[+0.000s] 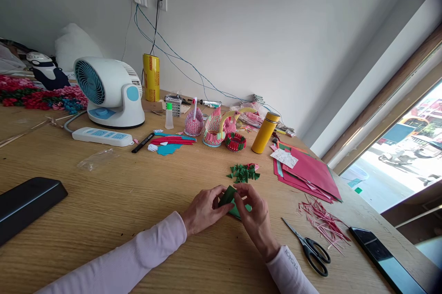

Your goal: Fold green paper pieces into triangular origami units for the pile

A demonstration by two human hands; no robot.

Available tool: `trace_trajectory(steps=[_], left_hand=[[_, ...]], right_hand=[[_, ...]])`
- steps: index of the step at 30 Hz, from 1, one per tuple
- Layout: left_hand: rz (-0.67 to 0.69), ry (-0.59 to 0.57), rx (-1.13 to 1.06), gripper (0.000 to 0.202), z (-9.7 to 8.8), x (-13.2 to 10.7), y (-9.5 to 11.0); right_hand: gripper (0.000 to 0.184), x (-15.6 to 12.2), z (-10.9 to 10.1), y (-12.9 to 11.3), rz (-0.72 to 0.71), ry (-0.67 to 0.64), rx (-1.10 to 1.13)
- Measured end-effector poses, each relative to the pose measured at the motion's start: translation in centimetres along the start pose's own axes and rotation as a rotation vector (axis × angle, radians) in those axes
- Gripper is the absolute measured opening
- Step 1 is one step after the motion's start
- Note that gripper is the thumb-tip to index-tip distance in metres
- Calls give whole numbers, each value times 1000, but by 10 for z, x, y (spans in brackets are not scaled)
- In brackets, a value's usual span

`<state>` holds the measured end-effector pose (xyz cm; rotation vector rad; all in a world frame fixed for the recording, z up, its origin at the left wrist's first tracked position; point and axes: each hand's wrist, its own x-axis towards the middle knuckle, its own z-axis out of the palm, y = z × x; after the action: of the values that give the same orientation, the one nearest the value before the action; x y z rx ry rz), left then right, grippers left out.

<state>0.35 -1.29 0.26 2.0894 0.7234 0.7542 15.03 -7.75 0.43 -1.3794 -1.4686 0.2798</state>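
Note:
My left hand (203, 209) and my right hand (253, 216) meet over the wooden table (113, 202), both pinching a small piece of green paper (230, 199) that is partly folded. The fingers of each hand are closed on its edges. Just beyond my hands lies a small pile of folded green paper triangles (243, 172), with a bit of pink among them. Both arms wear pale pink sleeves.
Black scissors (309, 248) and red paper strips (322, 222) lie to the right, a phone (385, 259) beyond them. Red paper sheets (311, 174), a yellow flask (264, 132), pink paper swans (214, 126), a fan (108, 91), a power strip (102, 136) and a black case (26, 202) stand around.

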Motion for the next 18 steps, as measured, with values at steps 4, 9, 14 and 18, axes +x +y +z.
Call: trace_trajectory(steps=[4,9,14,18], left_hand=[[3,-45,-148,27,-2,0,1],[-27,-41,-294,32,-2,3,-2],[-88,-69,-414,37,-2,5,-5],[-75,-55,-453,35,-2,6,-7]], right_hand=[[15,2,-1,5,77,12,117],[14,2,-1,14,122,3,219],[16,2,-2,12,147,-42,210],[19,2,-4,3,153,-103,205]])
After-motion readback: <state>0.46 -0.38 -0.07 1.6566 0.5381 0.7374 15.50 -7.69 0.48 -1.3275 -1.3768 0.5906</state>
